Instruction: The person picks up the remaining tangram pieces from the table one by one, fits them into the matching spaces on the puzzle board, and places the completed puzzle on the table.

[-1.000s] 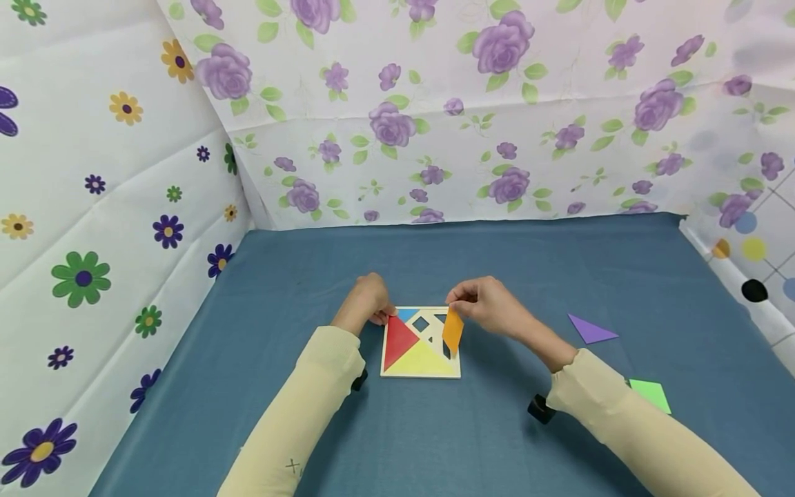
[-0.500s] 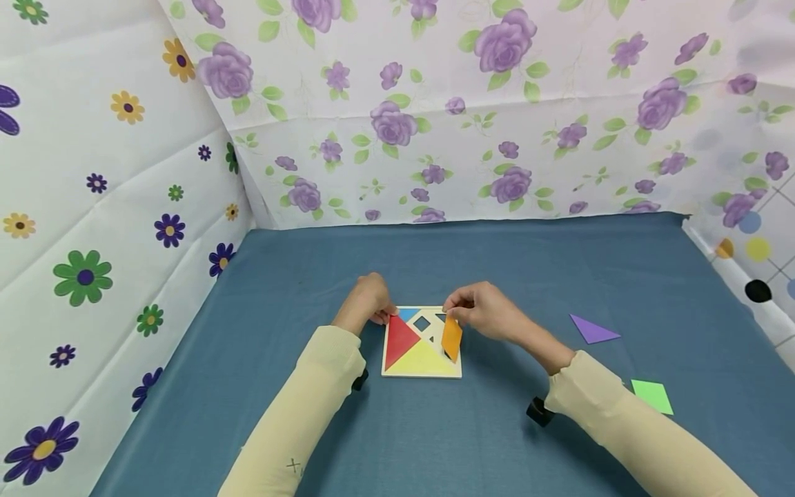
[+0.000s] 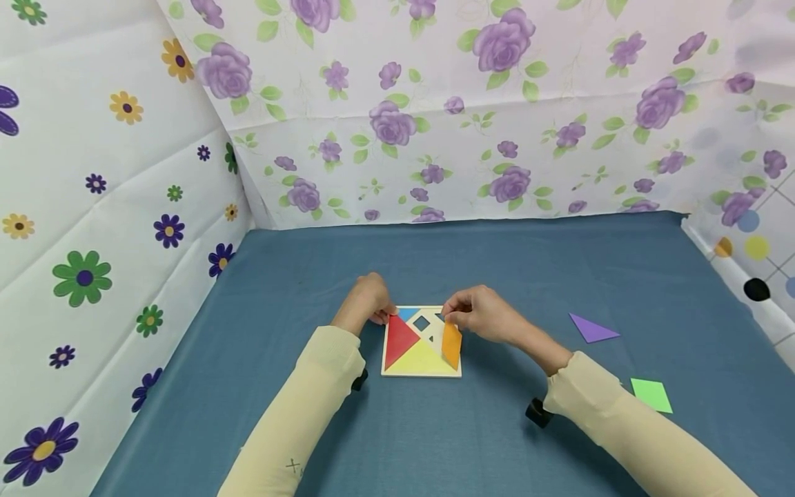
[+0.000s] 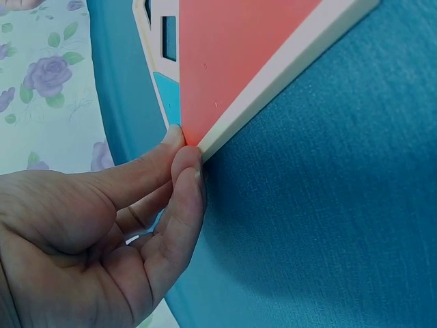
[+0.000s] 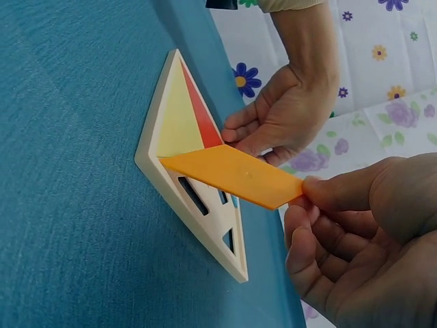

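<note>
A square wooden tangram tray (image 3: pixel 421 376) lies on the blue cloth, with a red triangle (image 3: pixel 400 342), a yellow triangle (image 3: pixel 422 360) and a blue triangle (image 3: pixel 406 314) set in it. Thumb and fingers of my left hand (image 4: pixel 116 232) pinch the tray's far left corner. My right hand (image 3: pixel 481 313) pinches one end of an orange parallelogram (image 5: pixel 235 174). The piece slants over the tray's right part, its lower end at the tray by the yellow triangle. Cut-out holes show in the bare tray floor beside it.
On the cloth to the right lie a purple triangle (image 3: pixel 593 328) and a green square (image 3: pixel 651 395), the latter close to the right sleeve (image 3: pixel 596 393). Flowered sheets hang behind and at the left of the blue cloth (image 3: pixel 298 276).
My right hand has lowered slightly and shifted a little left, bringing the orange parallelogram down closer to the tray. The left hand keeps its hold on the corner.
</note>
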A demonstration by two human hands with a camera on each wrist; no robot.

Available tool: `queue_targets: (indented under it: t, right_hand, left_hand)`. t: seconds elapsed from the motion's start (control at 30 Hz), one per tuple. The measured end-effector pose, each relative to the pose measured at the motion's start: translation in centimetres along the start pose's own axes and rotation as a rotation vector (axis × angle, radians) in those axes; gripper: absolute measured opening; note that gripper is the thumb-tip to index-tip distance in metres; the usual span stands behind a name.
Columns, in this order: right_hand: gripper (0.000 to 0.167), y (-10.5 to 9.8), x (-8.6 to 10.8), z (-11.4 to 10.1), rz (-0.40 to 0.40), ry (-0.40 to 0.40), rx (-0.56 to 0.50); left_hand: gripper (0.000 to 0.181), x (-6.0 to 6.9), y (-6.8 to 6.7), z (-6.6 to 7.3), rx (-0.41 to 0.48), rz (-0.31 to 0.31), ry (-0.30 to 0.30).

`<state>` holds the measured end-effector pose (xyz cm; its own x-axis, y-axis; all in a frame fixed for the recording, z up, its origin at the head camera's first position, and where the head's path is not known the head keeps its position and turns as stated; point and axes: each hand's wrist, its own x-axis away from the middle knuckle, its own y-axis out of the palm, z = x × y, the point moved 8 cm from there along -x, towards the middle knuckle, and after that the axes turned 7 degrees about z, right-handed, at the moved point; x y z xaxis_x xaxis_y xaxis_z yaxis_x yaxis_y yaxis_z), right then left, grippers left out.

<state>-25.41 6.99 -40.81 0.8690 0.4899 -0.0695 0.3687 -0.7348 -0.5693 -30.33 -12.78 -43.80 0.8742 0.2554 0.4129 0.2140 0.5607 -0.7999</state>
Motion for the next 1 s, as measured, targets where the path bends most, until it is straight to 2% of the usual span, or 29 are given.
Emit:
queue_targets:
  t: [0.3, 0.6, 1.0]
  right_hand:
    - [0.012, 0.24, -0.08, -0.06, -0.012, 0.014, -0.007]
    - [0.011, 0.53, -0.52, 0.16, -0.011, 0.0, 0.014]
    - [0.011, 0.71, -0.84, 0.77, -0.009, -0.019, 0.036]
  left_hand:
    - [0.032, -0.23, -0.12, -0.1, -0.011, 0.013, -0.003]
    - [0.035, -0.73, 0.04, -0.35, 0.005, -0.002, -0.04]
    - [0.031, -0.13, 0.02, -0.13, -0.009, -0.003, -0.001]
